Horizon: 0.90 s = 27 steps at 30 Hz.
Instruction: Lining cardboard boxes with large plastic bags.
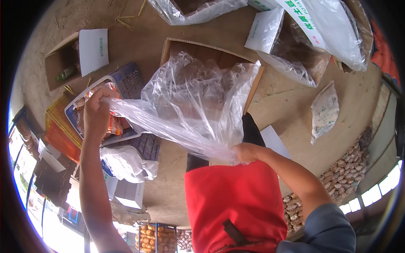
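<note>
A clear plastic liner (190, 104) spreads inside an open cardboard box (210, 52) in front of me. My left hand (102, 104) is raised at the left and grips one gathered end of the plastic. The film stretches in a taut band from there to my right hand (248, 153), which grips it just above my red apron (234, 196). Behind my left hand stands a blue-and-white plastic crate (109, 79) with orange-printed plastic packaging (114, 125) in it. The inside of the cardboard box is partly hidden by the liner.
An open box (63, 63) holding a green bottle lies at upper left. Several plastic-lined boxes (265, 31) stand at upper right. A crumpled white bag (325, 110) lies on the floor at right. White plastic (129, 163) covers a crate at lower left. Filled net sacks (345, 174) are piled at right.
</note>
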### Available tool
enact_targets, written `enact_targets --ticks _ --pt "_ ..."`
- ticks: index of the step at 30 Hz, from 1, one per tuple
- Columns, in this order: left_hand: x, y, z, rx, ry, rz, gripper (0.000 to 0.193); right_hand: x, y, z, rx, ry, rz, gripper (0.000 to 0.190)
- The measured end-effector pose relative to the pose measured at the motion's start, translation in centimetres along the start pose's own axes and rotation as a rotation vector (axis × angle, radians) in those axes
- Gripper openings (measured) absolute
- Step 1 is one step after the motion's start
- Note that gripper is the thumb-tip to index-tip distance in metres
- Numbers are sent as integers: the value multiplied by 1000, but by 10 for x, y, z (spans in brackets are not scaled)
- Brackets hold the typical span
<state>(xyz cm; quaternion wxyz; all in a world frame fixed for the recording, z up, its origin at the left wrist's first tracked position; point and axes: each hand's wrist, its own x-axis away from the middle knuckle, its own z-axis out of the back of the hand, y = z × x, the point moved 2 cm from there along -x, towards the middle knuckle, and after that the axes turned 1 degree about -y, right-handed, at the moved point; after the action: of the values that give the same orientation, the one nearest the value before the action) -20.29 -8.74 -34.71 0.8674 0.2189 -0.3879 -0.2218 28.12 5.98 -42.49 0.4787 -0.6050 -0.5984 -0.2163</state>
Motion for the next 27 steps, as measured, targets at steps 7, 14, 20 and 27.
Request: enact_targets --ticks 7,14,20,27 --pt "-39 31 -11 41 59 -20 33 38 -20 18 -185 332 173 35" --pt "-56 64 -25 147 82 0 32 54 39 55 -510 776 535 35" --pt "-81 57 -60 111 77 106 26 58 101 146 -849 1126 465 27" --pt "-145 16 -111 221 131 33 26 2 108 227 -774 1212 292 35"
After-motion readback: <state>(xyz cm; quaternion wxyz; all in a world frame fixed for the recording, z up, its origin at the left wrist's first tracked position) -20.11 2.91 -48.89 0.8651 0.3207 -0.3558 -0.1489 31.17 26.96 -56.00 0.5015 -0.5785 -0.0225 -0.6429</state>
